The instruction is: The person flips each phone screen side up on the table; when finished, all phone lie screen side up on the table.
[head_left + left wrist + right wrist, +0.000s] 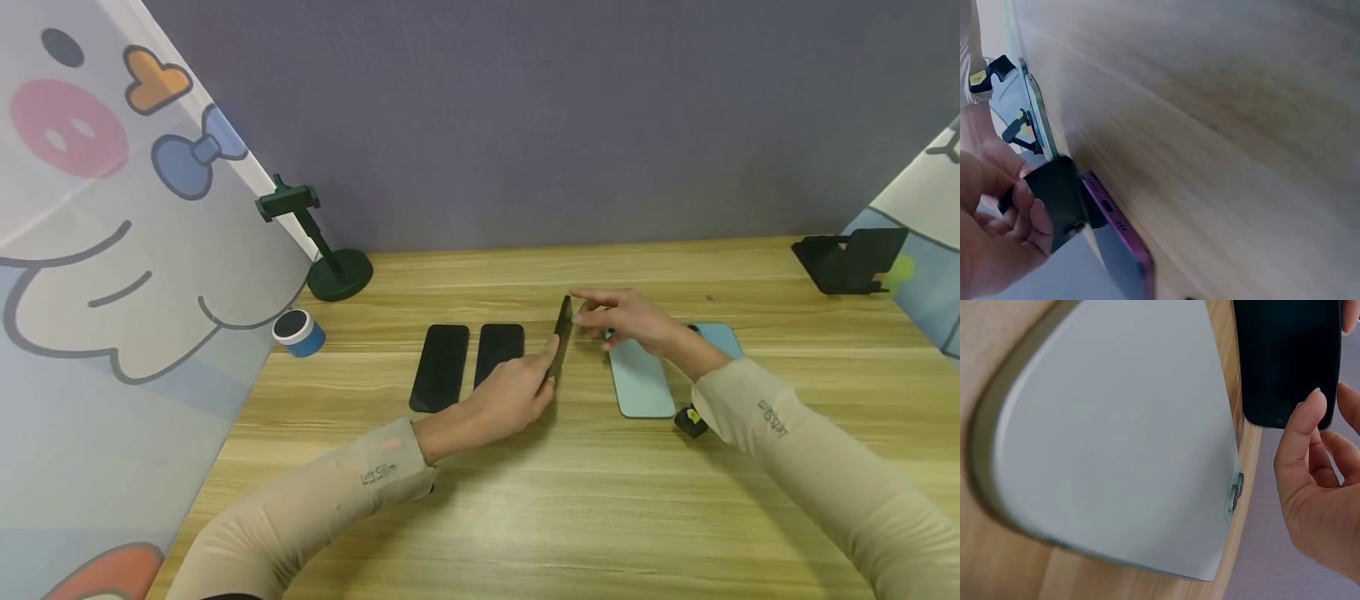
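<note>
My left hand (510, 398) grips a black phone (561, 337) that stands steeply on edge, screen facing right. At its far end is my right hand (633, 318), thumb and fingers pinching a corner. In the right wrist view the thumb lies on the dark screen of that phone (1288, 359), with the other fingers at its edge and behind. Two dark phones lie face up on the left, a black phone (440, 367) and another phone (500, 346) partly under my left hand. A pale green phone (643, 385) lies back up below my right wrist.
A light blue phone (722, 336) lies partly behind my right forearm, near a small black gadget (691, 421) with a yellow mark. A dark green phone stand (339, 273) and a blue-white jar (300, 333) stand left; a black folding stand (851, 260) stands far right.
</note>
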Action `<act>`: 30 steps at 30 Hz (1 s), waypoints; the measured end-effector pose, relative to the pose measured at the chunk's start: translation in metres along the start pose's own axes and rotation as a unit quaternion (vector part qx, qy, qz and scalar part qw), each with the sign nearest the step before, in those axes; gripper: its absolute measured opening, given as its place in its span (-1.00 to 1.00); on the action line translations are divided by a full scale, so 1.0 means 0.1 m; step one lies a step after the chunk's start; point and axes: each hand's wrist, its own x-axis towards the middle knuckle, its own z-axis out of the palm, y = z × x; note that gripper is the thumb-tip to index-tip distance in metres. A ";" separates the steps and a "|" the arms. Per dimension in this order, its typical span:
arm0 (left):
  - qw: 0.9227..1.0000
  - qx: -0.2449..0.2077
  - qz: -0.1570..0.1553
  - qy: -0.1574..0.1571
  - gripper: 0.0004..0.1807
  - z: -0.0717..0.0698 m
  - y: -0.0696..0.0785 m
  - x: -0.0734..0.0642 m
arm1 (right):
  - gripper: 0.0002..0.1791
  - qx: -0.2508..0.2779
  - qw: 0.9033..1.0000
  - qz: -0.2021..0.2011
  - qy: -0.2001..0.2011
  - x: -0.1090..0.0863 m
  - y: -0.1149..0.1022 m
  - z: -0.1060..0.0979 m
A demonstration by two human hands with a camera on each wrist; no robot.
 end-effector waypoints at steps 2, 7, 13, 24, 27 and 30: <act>0.999 -0.023 -0.019 0.018 -0.36 0.01 -0.03 -0.01 | -0.26 0.004 1.000 0.002 0.003 0.00 0.01 0.00; 0.992 -0.100 -0.062 0.050 -0.36 0.05 -0.14 -0.03 | -0.24 0.008 1.000 0.002 0.004 -0.01 0.02 -0.01; 0.971 -0.207 -0.094 0.075 -0.37 0.05 -0.19 -0.04 | -0.26 -0.004 1.000 0.009 0.002 -0.07 0.04 -0.02; 0.915 -0.360 -0.137 0.118 -0.40 0.08 -0.18 -0.01 | -0.06 0.015 0.996 0.078 -0.034 -0.13 0.01 0.11; 0.892 -0.408 -0.138 0.136 -0.40 0.09 -0.17 -0.01 | -0.05 0.020 0.996 0.074 -0.035 -0.14 0.02 0.12; 0.874 -0.445 -0.136 0.144 -0.39 0.08 -0.16 -0.01 | -0.06 0.034 0.997 0.066 -0.034 -0.13 0.04 0.12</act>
